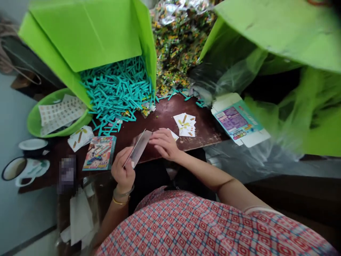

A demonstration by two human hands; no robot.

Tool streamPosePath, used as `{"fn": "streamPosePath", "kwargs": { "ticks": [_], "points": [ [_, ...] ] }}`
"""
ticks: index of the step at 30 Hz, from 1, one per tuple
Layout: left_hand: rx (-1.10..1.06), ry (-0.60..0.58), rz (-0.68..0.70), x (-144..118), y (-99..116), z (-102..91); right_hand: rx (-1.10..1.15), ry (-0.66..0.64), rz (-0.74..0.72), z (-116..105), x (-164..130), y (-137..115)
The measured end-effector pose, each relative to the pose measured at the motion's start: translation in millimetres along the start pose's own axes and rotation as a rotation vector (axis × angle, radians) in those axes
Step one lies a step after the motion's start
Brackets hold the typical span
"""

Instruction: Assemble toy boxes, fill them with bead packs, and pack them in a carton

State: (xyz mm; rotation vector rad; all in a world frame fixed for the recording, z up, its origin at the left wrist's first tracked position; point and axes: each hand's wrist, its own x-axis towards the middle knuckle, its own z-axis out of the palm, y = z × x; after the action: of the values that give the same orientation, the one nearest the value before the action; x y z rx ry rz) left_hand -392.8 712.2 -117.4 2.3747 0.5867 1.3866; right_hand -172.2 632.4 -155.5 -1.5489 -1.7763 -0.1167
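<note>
So the left hand (123, 170) is clamping a thin, flat, pale rectangular piece (139, 148) near the edge of a dark reddish-brown table (170, 108). The right hand (166, 144) is hanging around its other end, can't tell if gripping. A teal-edged, colourful cardboard box (98, 153) is lying just beside.

There are two hands of the person: one left hand (123, 167) and one right hand (166, 144). The flat thing (139, 148) in the grip is one, and the bracelets (120, 201) are two. I count two printed boxes, one picture box (98, 153) and one opened box (239, 121). Picture cards make two groups, one left group (83, 136) and one right group (185, 125). Large green containers (85, 35) are two. There is one green basin (32, 119), one mug (33, 169) and one dark vessel (33, 145). The teal sticks (117, 92) and small packets (178, 49) are too many for counting.
</note>
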Motion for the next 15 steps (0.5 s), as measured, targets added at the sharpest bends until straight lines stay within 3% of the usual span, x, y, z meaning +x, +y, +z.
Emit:
{"fn": "streamPosePath", "kwargs": {
  "ticks": [3, 6, 8, 10, 12, 15],
  "points": [
    [0.036, -0.054, 0.156, -12, -29, 20.2, -0.178, -0.232, 0.243, 11, -23, 53],
    [0.119, -0.214, 0.234, -30, -62, 43.5, -0.249, -0.44, 0.237, 9, -47, 94],
    [0.176, -0.308, 0.238, -44, -79, 55.1, -0.315, -0.432, 0.291, 2, -63, 112],
    [0.212, -0.399, 0.215, -57, -90, 62.7, -0.4, -0.368, 0.446, -10, -78, 126],
    [0.238, -0.469, 0.176, -66, -92, 68.4, -0.452, -0.313, 0.584, -23, -91, 138],
    [0.285, -0.486, 0.105, -70, -84, 78.4, -0.478, -0.227, 0.663, -45, -98, 158]
  ]
}}
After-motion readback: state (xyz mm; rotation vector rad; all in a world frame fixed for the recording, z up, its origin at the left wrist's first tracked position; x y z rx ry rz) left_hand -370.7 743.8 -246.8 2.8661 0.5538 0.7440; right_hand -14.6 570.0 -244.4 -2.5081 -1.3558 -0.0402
